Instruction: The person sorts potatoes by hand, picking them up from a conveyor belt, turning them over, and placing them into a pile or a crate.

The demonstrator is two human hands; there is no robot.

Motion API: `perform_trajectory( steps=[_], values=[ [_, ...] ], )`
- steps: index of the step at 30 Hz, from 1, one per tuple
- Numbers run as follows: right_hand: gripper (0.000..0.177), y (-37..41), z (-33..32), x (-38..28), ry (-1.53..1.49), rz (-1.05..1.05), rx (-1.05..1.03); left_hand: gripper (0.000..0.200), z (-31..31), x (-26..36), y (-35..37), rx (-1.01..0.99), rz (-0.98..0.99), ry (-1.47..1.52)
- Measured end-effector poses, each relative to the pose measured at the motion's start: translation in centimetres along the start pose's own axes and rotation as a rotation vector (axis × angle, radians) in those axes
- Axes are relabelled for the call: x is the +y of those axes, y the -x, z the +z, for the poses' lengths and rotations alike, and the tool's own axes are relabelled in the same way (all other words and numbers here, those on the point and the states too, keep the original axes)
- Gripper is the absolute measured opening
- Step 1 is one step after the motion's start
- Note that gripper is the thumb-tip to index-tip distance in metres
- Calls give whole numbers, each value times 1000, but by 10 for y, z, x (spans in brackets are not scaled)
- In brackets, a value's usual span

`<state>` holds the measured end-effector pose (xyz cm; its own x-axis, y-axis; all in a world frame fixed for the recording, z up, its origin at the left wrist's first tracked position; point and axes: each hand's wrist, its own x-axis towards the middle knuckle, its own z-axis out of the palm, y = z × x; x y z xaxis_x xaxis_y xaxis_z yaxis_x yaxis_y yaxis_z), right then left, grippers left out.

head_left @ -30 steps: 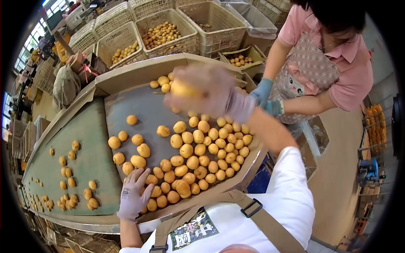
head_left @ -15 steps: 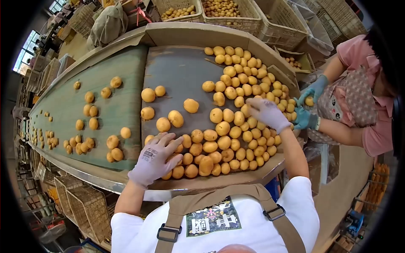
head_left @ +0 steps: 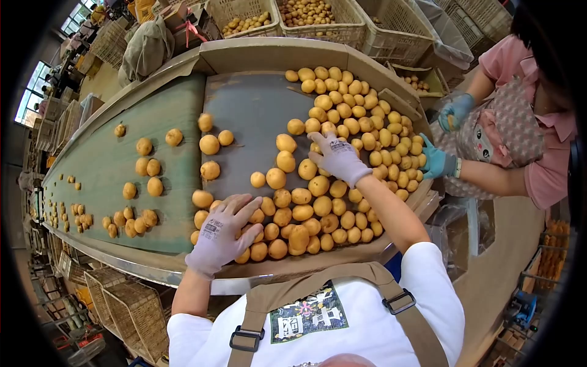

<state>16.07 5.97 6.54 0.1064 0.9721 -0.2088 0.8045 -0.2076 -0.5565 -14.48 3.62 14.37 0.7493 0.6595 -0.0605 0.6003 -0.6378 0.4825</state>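
- Green belt [head_left: 116, 189], 9 o'clock of the view: loose potatoes [head_left: 148, 166] lie in small groups, well apart from both hands.
- L hand [head_left: 223, 235], approx. 7 o'clock on the grey tray [head_left: 251, 104]: white glove, fingers wide and flat, palm down on the near-left corner of the potato pile [head_left: 342, 220]. It holds nothing. Same spot as 0.5 s ago.
- R hand [head_left: 336, 158], centre of the tray: vs. 0.5 s ago it has moved from the pile's 3 o'clock side toward 10 o'clock, and is now at the pile's inner edge. Palm down, fingers half spread over potatoes; whether one is gripped, cannot tell.
- My reading: the picking has shifted to the pile's middle, while the L hand only steadies the near heap.
- Co-worker's blue gloves [head_left: 437, 162], 3 o'clock: one is at the tray rim, the other is raised.
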Motion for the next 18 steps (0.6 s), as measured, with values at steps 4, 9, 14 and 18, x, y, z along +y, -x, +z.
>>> perform_trajectory(
  steps=[4,9,14,18],
  values=[
    [38,5,31,16,-340,-383,296,58,-3,12,-5,-13,-155,564],
    [28,70,-21,-71,-336,-950,225,53,-6,4,-13,-321,-455,1816],
    [47,-27,-11,36,230,1,83,34,-4,-10,-8,-299,-418,1927],
    [56,-27,-22,30,143,34,26,33,-9,-7,-7,-88,-531,1907]
  ],
)
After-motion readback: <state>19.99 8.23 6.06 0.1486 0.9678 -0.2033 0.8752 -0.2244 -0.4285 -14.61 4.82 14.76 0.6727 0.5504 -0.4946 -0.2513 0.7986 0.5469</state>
